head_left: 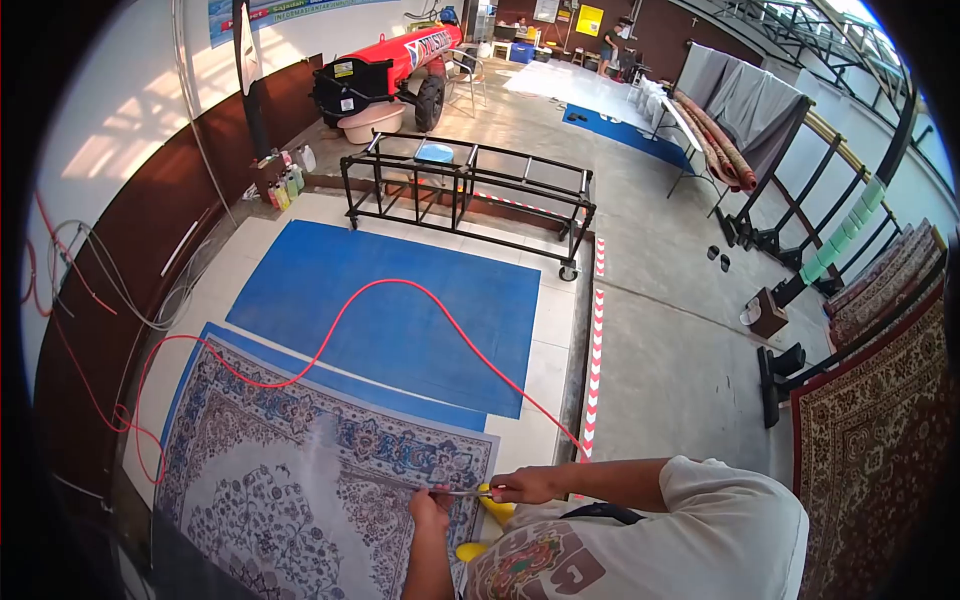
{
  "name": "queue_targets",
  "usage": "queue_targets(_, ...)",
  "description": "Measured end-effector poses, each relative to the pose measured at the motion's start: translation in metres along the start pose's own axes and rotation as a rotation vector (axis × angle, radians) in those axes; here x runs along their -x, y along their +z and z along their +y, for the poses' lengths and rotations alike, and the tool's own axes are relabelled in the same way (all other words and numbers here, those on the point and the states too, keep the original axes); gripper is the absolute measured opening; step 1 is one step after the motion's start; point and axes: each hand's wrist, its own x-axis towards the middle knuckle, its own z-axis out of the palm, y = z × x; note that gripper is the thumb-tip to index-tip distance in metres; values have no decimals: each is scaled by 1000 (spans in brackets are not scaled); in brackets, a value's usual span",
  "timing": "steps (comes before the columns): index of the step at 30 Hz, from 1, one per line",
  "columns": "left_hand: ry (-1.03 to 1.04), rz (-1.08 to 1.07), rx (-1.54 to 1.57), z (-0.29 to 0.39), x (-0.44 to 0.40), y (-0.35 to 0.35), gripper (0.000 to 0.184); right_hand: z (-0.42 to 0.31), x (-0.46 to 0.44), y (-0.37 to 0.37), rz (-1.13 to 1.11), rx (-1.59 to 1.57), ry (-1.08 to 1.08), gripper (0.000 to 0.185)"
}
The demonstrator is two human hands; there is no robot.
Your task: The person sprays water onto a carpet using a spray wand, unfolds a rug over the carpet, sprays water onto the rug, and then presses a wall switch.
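My right hand (524, 485) is closed around the rear of a thin metal spray lance (462, 492). My left hand (430, 508) grips the same lance farther forward, its fingers wrapped at the rod. The lance points left over a patterned grey and blue rug (270, 530) that lies flat below me. A pale, misty patch shows on the rug ahead of the lance tip. The red hose (420, 288) loops across the floor and runs toward my right side; its join to the lance is hidden. Yellow boots (497, 506) show beneath my arms.
Blue mats (390, 300) lie beyond and under the rug. A black wheeled metal frame (470, 190) stands past them. Red-and-white tape (595, 350) marks a floor edge at right. Hanging rugs (870, 440), bottles (285, 188) and a red machine (400, 65) stand around; another person (612, 45) is far back.
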Motion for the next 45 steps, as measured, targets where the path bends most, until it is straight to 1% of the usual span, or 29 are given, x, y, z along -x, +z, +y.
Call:
queue_targets(4, 97, 63, 29, 36, 30, -9, 21, -15, -20, 25, 53, -66, -77, 44)
queue_targets(6, 305, 93, 45, 39, 51, -6, 29, -11, -28, 37, 109, 2, -99, 41)
queue_targets(7, 346, 41, 29, 35, 55, -11, 44, -9, -26, 40, 127, 21, -137, 40)
queue_targets(8, 343, 44, 26, 30, 59, -14, 44, -3, -22, 43, 125, 16, -135, 40)
queue_targets(10, 267, -58, -66, 18, 64, -23, 53, 14, -10, 49, 191, 59, -106, 39)
queue_targets(11, 154, -21, -128, 7, 56, -33, 48, 21, 0, 48, 196, 82, -60, 39)
queue_targets(12, 147, -2, -123, -5, 49, -42, 48, 26, 11, 46, 192, 100, -17, 40)
queue_targets(14, -68, -179, -199, -30, 41, -67, 60, 39, 34, 39, 146, 128, 103, 41)
queue_targets(15, -68, -154, -186, -43, 40, -77, 60, 57, 43, 43, 158, 126, 108, 40)
queue_targets(17, -269, -219, -244, -62, 34, -79, 58, 72, 56, 34, 167, 140, 101, 40)
queue_targets(19, -288, -225, -246, -70, 41, -63, 57, 62, 71, 23, 142, 247, 257, 47)
queue_targets(20, -320, -229, -257, -73, 45, -58, 56, 65, 69, 20, 122, 245, 252, 47)
queue_targets(23, -378, -339, -280, -90, 26, -43, 60, 74, 57, 11, 96, 313, 389, 53)
queue_targets(24, -368, -387, -306, -89, 29, -28, 65, 61, 54, 2, 71, 263, 371, 51)
queue_targets(25, -366, -361, -346, -88, 29, -10, 69, 60, 50, -1, 94, 259, 350, 47)
queue_targets(26, -375, -259, -355, -86, 30, 12, 62, 58, 45, -6, 86, 263, 341, 43)
queue_targets(27, -348, -251, -306, -86, 28, 30, 63, 64, 42, -9, 78, 241, 294, 40)
queue_targets(29, -291, -182, -216, -87, 23, 63, 43, 68, 42, -18, 42, 213, 254, 38)
queue_targets(30, -274, -172, -176, -91, 10, 76, 36, 73, 41, -28, 54, 194, 240, 36)
queue_targets(31, -277, -147, -167, -95, -3, 88, 36, 75, 39, -41, 29, 186, 232, 36)
queue_targets(33, -448, -114, -136, -107, -21, 109, 24, 82, 43, -60, 9, 177, 321, 40)
queue_targets(34, -461, -107, -140, -112, -29, 120, 24, 91, 44, -67, 3, 165, 329, 40)
queue_targets(37, -628, -90, -170, -137, -50, 149, 29, 111, 52, -88, 45, 118, 393, 37)
queue_targets(40, -639, -138, -158, -150, -63, 160, 31, 119, 49, -104, -12, 228, 411, 35)
queue_targets(41, -687, -116, -172, -163, -83, 149, 31, 105, 47, -115, -36, 176, 462, 32)
queue_targets(42, -691, -113, -187, -162, -91, 149, 23, 157, 42, -94, -102, 242, 294, 35)
queue_targets(43, -723, -175, -132, -162, -108, 139, 20, 152, 35, -99, -126, 240, 336, 42)
queue_targets(44, -673, -293, -173, -146, -110, 143, 21, 113, 33, -125, -107, 136, 405, 49)
queue_targets(45, -672, -213, -186, -134, -115, 144, 22, 127, 21, -117, -26, 133, 400, 53)
